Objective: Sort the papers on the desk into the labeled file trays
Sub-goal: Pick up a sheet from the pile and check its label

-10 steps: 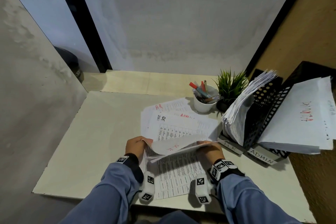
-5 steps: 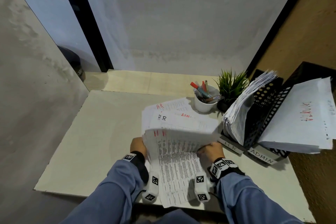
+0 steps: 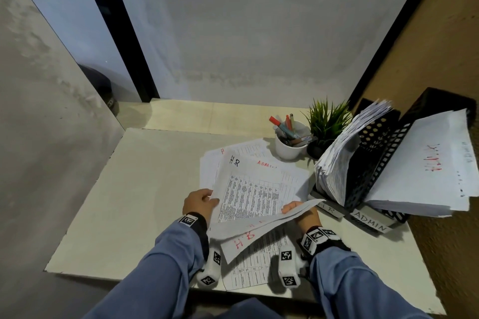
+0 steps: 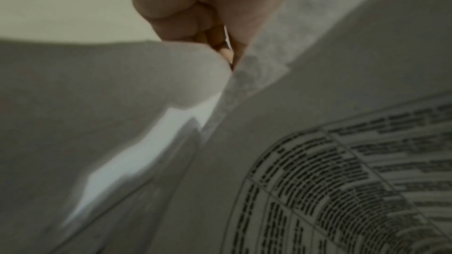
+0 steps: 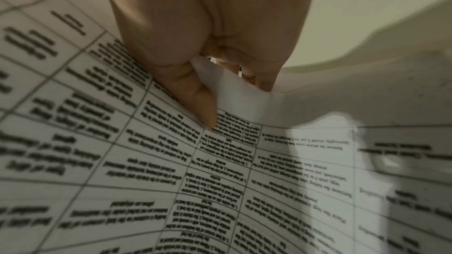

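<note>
Loose printed papers lie on the desk (image 3: 129, 202). My left hand (image 3: 201, 199) pinches the left edge of a sheet marked H.R in black (image 3: 248, 189). In the left wrist view the left hand (image 4: 227, 55) has its fingers curled on a paper edge (image 4: 257, 76). My right hand (image 3: 300, 212) pinches a curled sheet marked H.R in red (image 3: 248, 230), which droops towards me over another printed sheet. In the right wrist view the right hand (image 5: 220, 94) has thumb and fingers closed on that sheet's edge (image 5: 234, 88). At the right stand black file trays labelled H.R (image 3: 328, 209) and ADMIN (image 3: 370, 225), both holding papers.
A white cup of pens (image 3: 289, 149) and a small green plant (image 3: 328, 122) stand behind the papers. A sheet marked ADMIN in red (image 3: 267, 164) lies under the pile. Walls close the desk at the back and right. The desk's left half is bare.
The sheet that stood upright between my hands half a second ago has swung down towards me. Its red H.R mark now shows, and the black H.R sheet is uncovered.
</note>
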Available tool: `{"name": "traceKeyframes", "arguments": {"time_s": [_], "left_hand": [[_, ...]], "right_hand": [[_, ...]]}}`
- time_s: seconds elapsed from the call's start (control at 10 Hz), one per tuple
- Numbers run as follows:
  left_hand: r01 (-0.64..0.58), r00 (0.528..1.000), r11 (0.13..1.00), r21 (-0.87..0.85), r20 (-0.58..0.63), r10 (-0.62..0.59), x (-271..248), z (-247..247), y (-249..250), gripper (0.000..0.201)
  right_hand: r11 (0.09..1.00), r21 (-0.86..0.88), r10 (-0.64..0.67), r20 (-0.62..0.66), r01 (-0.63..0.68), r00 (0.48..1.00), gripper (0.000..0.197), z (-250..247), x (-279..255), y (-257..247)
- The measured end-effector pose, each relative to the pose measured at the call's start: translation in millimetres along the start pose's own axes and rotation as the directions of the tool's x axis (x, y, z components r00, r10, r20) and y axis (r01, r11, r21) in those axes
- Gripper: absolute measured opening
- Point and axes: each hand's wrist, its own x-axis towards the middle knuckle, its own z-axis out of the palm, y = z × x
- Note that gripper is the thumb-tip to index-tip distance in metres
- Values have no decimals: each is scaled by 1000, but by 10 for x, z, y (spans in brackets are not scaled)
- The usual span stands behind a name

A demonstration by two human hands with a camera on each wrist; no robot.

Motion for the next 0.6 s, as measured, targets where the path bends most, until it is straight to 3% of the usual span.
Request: {"name": "traceKeyframes", "arguments": {"time_s": [0.1, 0.2, 0.4, 0.5, 0.6], "left_hand": [[-21, 999, 988, -154, 41, 28, -66, -58, 37, 24], [93, 991, 938, -335, 123, -55, -97, -123, 41, 43], [226, 967, 887, -402, 205, -154, -125, -146, -3, 47], [255, 961, 876, -409, 204, -185, -162, -118, 105, 37], [318, 948, 815, -484, 178, -264, -180, -73, 104, 19]], "right_hand": [[990, -104, 85, -74, -92, 994, 38, -41, 80, 16], [953, -297, 46, -38, -55, 998, 30, -73, 175, 33], [926, -372, 51, -69, -73, 996, 34, -33, 153, -11], [923, -376, 44, -101, -80, 994, 34, -31, 107, -57], [928, -356, 72, -111, -107, 991, 19, -11, 15, -138]]}}
